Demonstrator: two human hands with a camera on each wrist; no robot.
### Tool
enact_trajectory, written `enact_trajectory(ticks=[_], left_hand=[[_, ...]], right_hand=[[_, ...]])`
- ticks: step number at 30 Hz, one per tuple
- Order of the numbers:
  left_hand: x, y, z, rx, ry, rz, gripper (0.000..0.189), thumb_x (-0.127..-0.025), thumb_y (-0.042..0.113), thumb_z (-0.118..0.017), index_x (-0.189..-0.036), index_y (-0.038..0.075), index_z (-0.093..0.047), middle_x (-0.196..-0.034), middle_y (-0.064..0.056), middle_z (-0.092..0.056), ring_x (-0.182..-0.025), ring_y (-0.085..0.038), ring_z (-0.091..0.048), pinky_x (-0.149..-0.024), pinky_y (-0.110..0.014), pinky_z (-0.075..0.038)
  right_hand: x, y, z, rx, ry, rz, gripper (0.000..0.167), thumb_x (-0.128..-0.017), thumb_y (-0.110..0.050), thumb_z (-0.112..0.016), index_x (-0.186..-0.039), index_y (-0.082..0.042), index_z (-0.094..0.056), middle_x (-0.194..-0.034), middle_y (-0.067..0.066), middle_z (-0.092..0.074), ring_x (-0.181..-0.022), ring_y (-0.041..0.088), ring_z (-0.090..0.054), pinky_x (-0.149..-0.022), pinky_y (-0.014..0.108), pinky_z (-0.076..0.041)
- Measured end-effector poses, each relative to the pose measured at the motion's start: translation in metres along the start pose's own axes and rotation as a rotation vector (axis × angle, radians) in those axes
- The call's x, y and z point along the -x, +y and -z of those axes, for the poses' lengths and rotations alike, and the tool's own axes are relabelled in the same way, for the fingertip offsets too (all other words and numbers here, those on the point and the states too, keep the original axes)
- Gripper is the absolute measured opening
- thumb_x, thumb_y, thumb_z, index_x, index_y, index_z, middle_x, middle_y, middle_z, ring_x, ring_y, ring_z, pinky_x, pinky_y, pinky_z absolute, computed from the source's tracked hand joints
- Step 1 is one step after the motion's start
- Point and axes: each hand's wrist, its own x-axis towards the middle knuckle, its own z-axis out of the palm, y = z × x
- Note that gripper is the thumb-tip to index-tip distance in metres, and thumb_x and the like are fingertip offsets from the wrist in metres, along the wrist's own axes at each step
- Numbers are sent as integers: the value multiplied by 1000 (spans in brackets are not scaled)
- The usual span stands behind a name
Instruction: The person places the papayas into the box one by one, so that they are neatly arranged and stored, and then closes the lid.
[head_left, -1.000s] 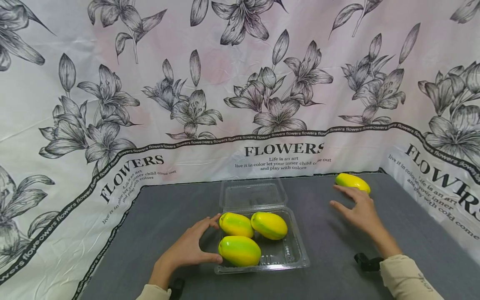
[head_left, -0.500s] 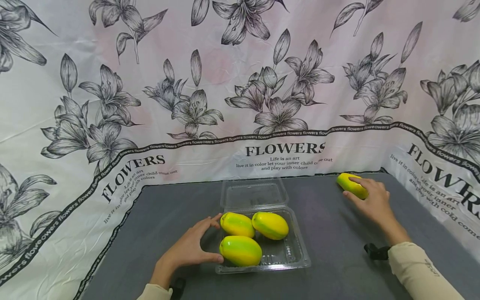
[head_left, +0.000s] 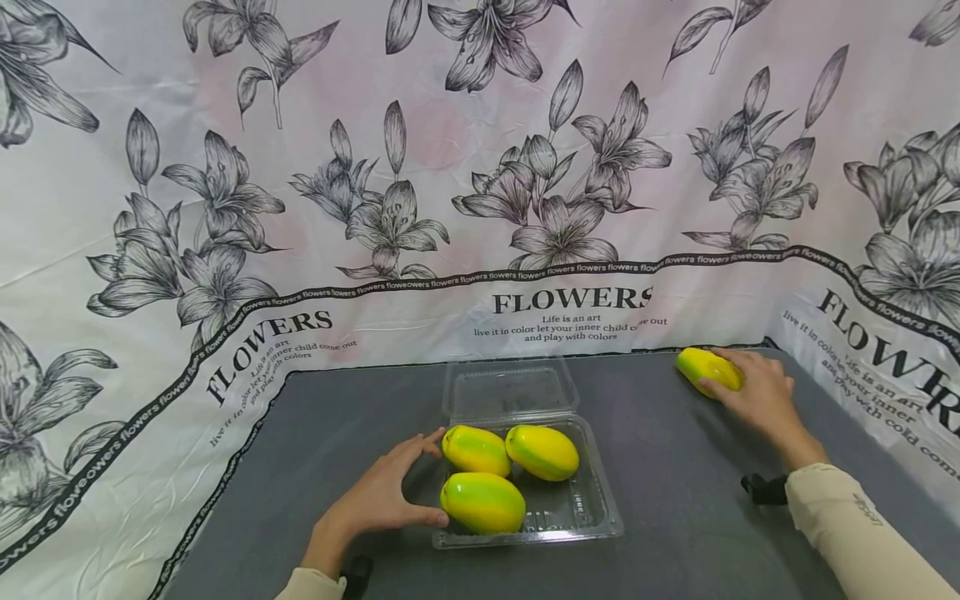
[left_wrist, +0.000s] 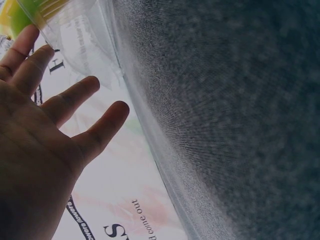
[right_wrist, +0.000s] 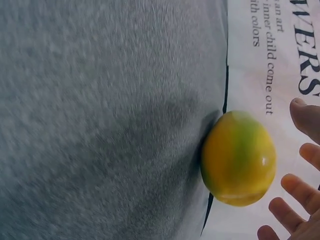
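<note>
- Head view: flower-printed cloth (head_left: 420,333) stands behind the container and to both sides.
- Grey table (head_left: 345,404) lies beneath the container.
- Clear container (head_left: 551,504) has its lid (head_left: 510,390) laid open behind it; loading looks mostly done, with three fruits in and one left outside, and bare floor shows at the container's front right.
- Left hand (head_left: 375,498), at the container's left side, has thumb and fingers spread, pinching nothing; whether it touches the wall is hard to tell.
- Right hand (head_left: 765,408), well to the container's right and farther back, has its fingers spread about the loose fruit (head_left: 693,367); I cannot tell whether they touch it.
- Front fruit (head_left: 483,502), back-left fruit (head_left: 476,451) and back-right fruit (head_left: 543,452) lie inside the container.
- Hidden: the loose fruit's right end, behind the right hand; the right wrist view cuts that hand off, and the left wrist view is dim.
</note>
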Motion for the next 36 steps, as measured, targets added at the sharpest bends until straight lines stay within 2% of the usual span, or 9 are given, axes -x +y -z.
enact_trajectory(ticks=[10, 17, 24, 28, 32, 36], left_hand=[[0, -1, 0, 4, 2, -2, 73, -72, 56, -87, -130, 26, -55, -165, 20, -29, -156, -36, -25, -117, -75, -22], [0, -2, -1, 9, -3, 7, 73, -72, 57, -87, -130, 27, -54, -165, 22, -29, -156, -36, -25, -117, -76, -22], [0, -2, -1, 13, -5, 3, 71, -73, 57, -87, -130, 28, -55, -165, 22, -29, -156, -36, -25, -117, -75, -22], [0, -1, -1, 17, -9, 0, 71, -73, 56, -87, -129, 27, -55, -165, 21, -29, -156, -36, -24, -117, -76, -22], [-1, -1, -1, 10, -4, -6, 71, -73, 56, -87, -129, 26, -55, -165, 21, -29, -156, -37, -25, -116, -76, -22], [-1, -2, 0, 9, -1, -5, 73, -72, 57, -87, -129, 25, -55, -165, 21, -29, -156, -37, -25, -116, -76, -22]], right_hand=[[-15, 13, 4, -6, -123, -43, 69, -100, -45, -61, -150, -2, -43, -147, 40, -40, -123, 67, -34, -82, 75, -31], [-20, 15, 1, -10, -152, -81, 75, -101, -49, -57, -153, 1, -37, -148, 41, -36, -129, 66, -32, -90, 83, -29], [-22, 16, -10, -42, -119, -56, 69, -103, -39, -58, -151, 5, -38, -144, 42, -41, -129, 61, -36, -101, 79, -30], [-21, 18, -15, -45, -117, -60, 66, -103, -34, -59, -151, 6, -38, -141, 43, -42, -126, 60, -38, -101, 77, -32], [-19, 21, -19, -42, -99, -26, 63, -102, -28, -61, -149, 9, -40, -138, 45, -44, -122, 61, -41, -99, 75, -33], [-20, 22, -20, -40, -113, -16, 64, -102, -29, -61, -148, 10, -39, -135, 46, -45, -117, 60, -44, -94, 72, -37]])
